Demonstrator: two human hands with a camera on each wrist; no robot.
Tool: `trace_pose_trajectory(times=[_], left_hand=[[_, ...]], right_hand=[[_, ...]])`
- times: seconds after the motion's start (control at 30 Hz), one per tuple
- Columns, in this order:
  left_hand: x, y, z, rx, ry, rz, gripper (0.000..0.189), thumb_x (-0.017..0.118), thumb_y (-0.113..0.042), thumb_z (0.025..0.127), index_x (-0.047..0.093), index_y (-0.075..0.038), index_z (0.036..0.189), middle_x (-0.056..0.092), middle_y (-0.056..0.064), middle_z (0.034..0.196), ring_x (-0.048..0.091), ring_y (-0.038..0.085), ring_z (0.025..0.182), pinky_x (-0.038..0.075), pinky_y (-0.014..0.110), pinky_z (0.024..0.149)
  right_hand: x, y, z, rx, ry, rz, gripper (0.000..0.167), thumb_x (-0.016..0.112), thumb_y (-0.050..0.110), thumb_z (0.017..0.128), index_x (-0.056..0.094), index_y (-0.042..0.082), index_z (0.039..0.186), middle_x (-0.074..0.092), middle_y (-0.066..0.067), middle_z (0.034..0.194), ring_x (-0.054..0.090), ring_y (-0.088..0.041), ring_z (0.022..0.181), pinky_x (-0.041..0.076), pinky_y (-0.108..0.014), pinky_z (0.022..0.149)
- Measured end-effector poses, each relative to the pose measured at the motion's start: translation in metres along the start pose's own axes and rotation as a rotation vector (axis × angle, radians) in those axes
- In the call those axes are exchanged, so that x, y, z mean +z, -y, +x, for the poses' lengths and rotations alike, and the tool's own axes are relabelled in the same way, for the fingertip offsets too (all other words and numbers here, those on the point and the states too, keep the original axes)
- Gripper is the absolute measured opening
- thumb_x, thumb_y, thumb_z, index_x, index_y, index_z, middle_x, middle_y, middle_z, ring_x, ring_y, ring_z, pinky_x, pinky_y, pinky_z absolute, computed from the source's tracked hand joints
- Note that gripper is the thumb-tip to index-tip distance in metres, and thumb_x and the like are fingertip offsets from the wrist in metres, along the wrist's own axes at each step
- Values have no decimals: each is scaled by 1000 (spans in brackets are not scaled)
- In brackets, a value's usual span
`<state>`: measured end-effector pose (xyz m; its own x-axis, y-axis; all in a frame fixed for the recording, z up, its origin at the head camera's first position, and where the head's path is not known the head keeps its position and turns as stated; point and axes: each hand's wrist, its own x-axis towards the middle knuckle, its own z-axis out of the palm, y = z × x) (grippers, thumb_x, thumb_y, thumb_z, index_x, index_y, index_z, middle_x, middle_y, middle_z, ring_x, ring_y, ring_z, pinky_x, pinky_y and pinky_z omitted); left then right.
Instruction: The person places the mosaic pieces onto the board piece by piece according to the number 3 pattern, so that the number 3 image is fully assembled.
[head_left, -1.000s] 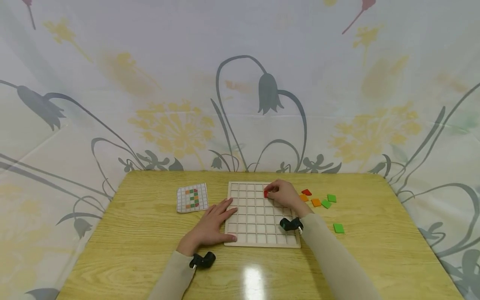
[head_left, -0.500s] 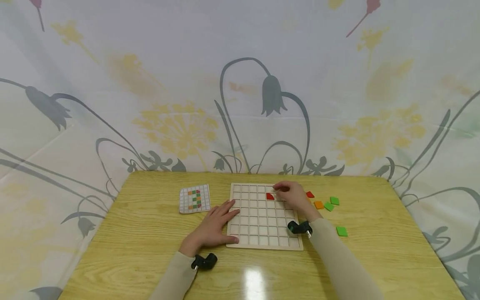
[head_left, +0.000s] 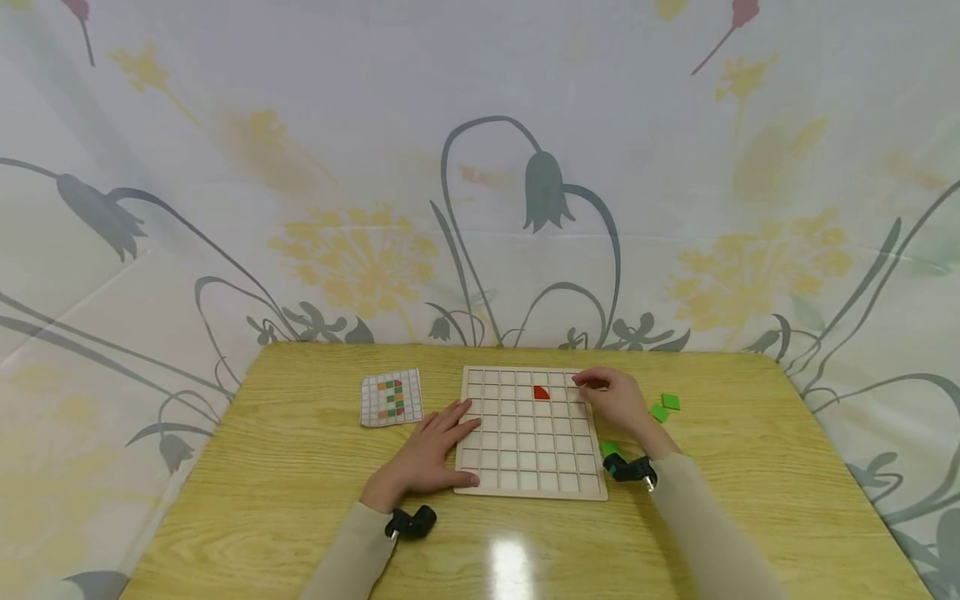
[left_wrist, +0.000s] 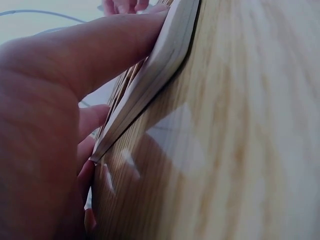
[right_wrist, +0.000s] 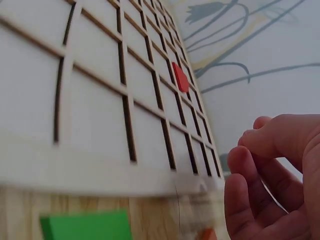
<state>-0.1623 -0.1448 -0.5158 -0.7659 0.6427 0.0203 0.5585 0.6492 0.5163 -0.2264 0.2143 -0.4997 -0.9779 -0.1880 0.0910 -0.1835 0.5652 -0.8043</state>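
A square wooden grid board (head_left: 517, 437) lies on the table. One red quarter-round tile (head_left: 541, 392) sits in a cell near its far side; the right wrist view shows the same red tile (right_wrist: 181, 78). My left hand (head_left: 423, 458) rests on the board's left edge with its fingers spread and the thumb (left_wrist: 115, 42) on the near corner. Over the board's right edge, my right hand (head_left: 621, 408) hovers with loosely bent fingers (right_wrist: 239, 192). Nothing shows between its thumb and fingertips. An orange piece (right_wrist: 209, 234) peeks out below that hand.
Left of the board lies a pattern card (head_left: 392, 398) printed with coloured squares. Green tiles (head_left: 670, 402) lie to the right, and another green tile (head_left: 610, 448) is close to the board's right edge. A patterned cloth (head_left: 345, 167) hangs behind the table.
My right hand has let go of the red tile, leaving it in its cell, and has moved right to the board's edge, now covering the loose red and orange tiles. My left hand stays put.
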Motion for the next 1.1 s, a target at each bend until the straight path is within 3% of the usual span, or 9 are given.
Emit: trace_pose_trajectory(times=[0.23,0.43,0.63,0.77,1.1], left_hand=[[4,2,0,-10,11,17,87,67,-57,88,35,-15,157,12,8,166,10,27,152,11,54,119],[2,1,1,-7,0,-3,87,69,-56,88,36,-13,156,13,9,166,11,29,152,12,54,119],[2,1,1,-8,1,-6,86,69,-54,87,36,-14,156,13,8,166,10,27,152,12,54,119],[2,1,1,-1,-1,-4,87,69,-54,88,36,-13,156,13,9,166,10,27,152,12,54,119],[2,0,2,-14,7,3,87,68,-55,88,34,-15,157,12,7,167,8,25,152,10,53,119]], right_hand=[[-20,-14,-22,-3,-31,-3,21,65,1,94,72,-2,113,70,-18,111,65,-33,98,54,-29,72],[-36,-17,-39,-37,-50,-85,17,67,3,94,73,0,110,71,-16,109,65,-32,96,54,-36,78],[-54,-21,-57,-76,-99,-188,16,69,3,93,74,2,108,71,-12,103,65,-27,91,55,-32,77],[-66,-26,-67,-68,-114,-208,17,68,3,93,74,3,109,71,-10,104,64,-20,91,54,-25,76],[-82,-35,-90,-46,-107,-224,17,69,4,93,74,1,108,70,-12,104,63,-12,88,53,-21,72]])
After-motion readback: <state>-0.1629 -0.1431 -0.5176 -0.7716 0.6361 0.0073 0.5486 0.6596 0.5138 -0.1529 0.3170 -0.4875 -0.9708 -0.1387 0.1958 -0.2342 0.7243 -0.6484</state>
